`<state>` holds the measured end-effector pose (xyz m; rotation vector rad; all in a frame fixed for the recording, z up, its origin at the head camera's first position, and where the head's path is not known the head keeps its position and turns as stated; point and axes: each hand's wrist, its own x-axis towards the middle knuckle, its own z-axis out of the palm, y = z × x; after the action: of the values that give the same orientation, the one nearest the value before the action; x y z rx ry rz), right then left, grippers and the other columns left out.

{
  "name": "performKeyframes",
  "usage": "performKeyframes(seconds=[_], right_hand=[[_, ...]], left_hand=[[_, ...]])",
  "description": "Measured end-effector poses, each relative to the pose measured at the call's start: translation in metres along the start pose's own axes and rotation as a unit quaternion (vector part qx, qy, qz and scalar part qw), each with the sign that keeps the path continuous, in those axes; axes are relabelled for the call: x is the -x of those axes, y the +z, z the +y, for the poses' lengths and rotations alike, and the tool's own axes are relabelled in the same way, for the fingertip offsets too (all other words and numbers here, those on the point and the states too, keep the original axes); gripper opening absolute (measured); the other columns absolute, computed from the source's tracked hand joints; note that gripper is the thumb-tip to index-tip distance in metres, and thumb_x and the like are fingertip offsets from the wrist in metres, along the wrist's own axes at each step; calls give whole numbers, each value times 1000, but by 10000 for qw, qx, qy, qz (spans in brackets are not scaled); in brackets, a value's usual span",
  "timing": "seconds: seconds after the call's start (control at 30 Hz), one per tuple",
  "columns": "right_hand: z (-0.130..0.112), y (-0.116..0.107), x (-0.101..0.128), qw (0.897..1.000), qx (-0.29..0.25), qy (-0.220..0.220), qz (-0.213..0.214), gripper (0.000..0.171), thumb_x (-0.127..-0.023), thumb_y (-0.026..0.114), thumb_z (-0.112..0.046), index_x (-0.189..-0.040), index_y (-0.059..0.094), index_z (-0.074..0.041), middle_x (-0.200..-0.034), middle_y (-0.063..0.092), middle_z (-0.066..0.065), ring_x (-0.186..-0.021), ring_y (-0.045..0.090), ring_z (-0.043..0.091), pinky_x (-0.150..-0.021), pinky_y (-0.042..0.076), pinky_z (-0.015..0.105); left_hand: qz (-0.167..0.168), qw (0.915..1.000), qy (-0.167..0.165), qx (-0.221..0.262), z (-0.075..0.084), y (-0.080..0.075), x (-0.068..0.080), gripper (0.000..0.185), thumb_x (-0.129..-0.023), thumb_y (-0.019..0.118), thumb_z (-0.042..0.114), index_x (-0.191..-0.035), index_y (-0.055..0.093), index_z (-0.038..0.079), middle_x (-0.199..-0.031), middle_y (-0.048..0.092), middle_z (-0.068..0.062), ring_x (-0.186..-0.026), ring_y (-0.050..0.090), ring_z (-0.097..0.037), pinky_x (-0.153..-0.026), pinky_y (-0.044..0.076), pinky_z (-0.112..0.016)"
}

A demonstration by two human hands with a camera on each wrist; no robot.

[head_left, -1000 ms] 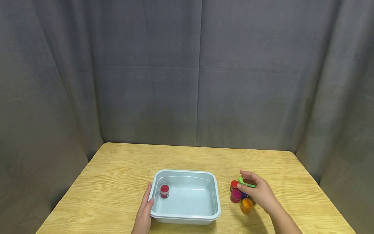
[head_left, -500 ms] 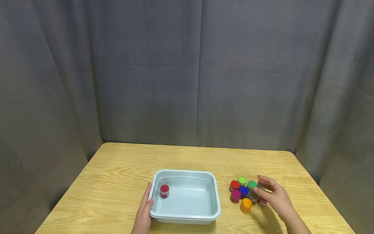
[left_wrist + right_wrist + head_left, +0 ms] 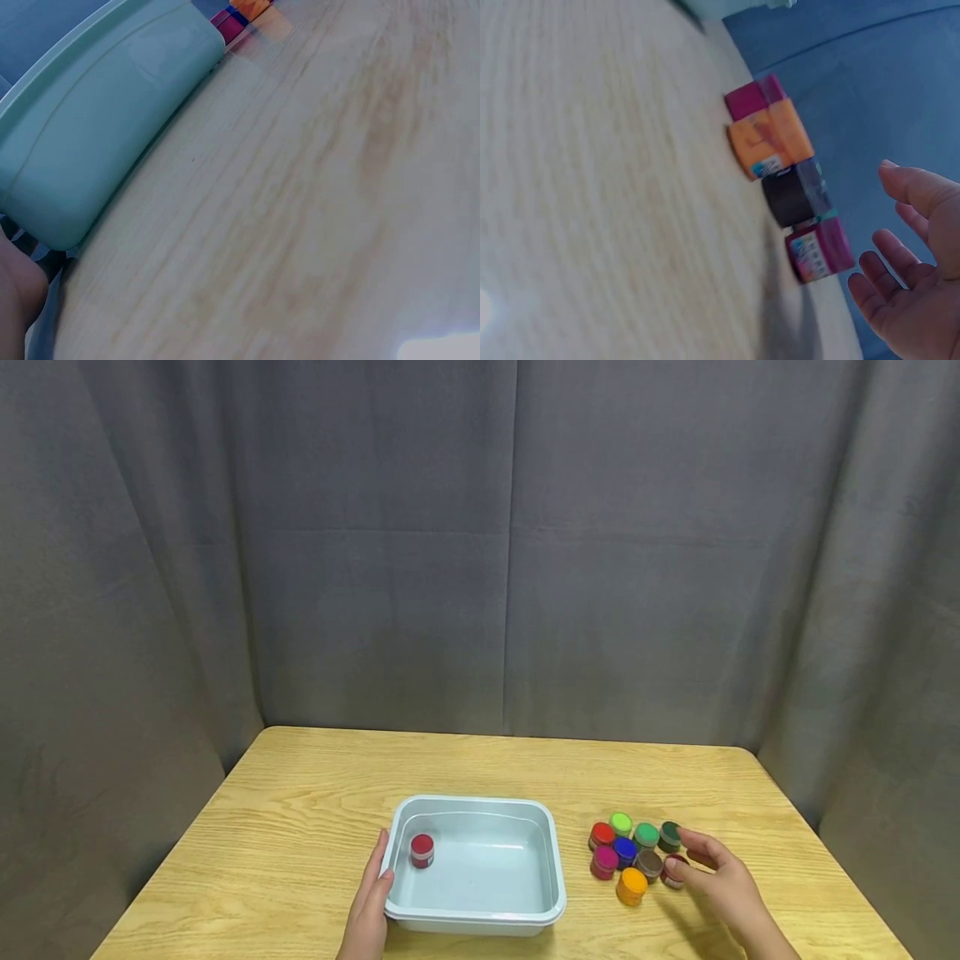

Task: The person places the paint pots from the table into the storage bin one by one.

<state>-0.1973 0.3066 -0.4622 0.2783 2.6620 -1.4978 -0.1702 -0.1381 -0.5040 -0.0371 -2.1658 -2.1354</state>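
A pale blue basin sits on the wooden table, with one red-lidded jar standing inside near its left wall. My left hand rests with straight fingers along the basin's left rim; the left wrist view shows the basin's outer wall. Right of the basin is a cluster of several small coloured jars. My right hand hovers at the cluster's right side, fingers relaxed and holding nothing, nearest the dark red jar. In the right wrist view the open right hand is just apart from that dark red jar.
The wooden table ends at grey curtains behind and on both sides. An orange jar is the cluster's nearest one, a light green jar its farthest. Bare tabletop lies left of and behind the basin.
My right hand has slid from over the jars to the cluster's right side, uncovering them; it holds nothing. The left hand and the basin have stayed put.
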Motion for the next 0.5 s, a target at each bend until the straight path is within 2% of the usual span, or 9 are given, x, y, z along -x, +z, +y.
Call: performKeyframes(seconds=[0.07,0.23,0.5], right_hand=[[6,1,-3,9999,112,18,41,71,-93,67,-36,-147,38,1,-148,41,27,-134,41,42,-99,53,42],[19,3,-9,9994,335,15,109,74,-91,68,-40,-145,40,2,-145,44,29,-131,47,45,-98,54,44],[30,5,-15,9997,163,193,-24,80,-89,70,-42,-147,36,3,-144,43,30,-122,55,39,-99,52,46]], left_hand=[[5,10000,5,0,0,0,0,55,-105,30,15,-156,17,4,-166,10,-12,-152,2,-36,-122,2,-60],[2,10000,30,6,-1,0,0,55,-105,31,15,-156,17,4,-166,10,-12,-152,2,-35,-122,2,-59],[1,10000,72,38,-2,0,-1,55,-105,31,16,-156,17,4,-166,10,-13,-152,2,-36,-122,2,-59]])
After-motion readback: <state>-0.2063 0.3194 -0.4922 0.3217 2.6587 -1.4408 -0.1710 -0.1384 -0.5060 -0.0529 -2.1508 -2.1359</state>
